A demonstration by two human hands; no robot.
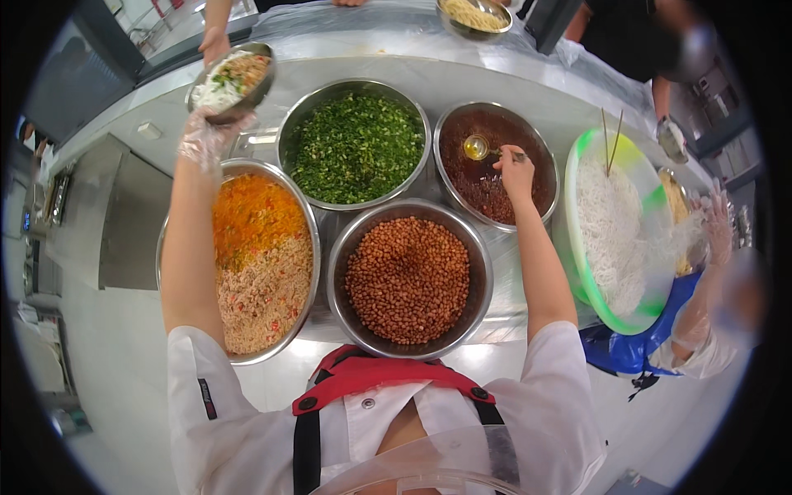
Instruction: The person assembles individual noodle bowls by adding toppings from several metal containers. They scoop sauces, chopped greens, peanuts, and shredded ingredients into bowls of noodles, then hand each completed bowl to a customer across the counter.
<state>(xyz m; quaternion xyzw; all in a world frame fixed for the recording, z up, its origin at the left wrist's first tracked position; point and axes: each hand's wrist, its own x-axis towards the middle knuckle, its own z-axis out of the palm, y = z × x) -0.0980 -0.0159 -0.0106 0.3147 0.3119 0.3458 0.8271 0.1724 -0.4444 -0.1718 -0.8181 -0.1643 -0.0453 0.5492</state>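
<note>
My left hand (206, 136), in a clear plastic glove, holds up a small steel bowl (257, 89) of noodles and toppings above the far left of the counter. Another person's hand (214, 41) touches the bowl's far rim. My right hand (513, 172) grips a metal ladle (478, 148) whose scoop sits over the steel bowl of dark red sauce (487, 177). In front of me stand a bowl of chopped greens (356, 147), a bowl of peanuts (407, 279) and a bowl of orange and minced toppings (257, 256).
A green-rimmed basin of white noodles (615, 227) with two chopsticks stands at the right; a person's gloved hand (716, 219) reaches beside it. A bowl of yellow noodles (473, 15) sits on the far counter. A steel cabinet and floor lie to the left.
</note>
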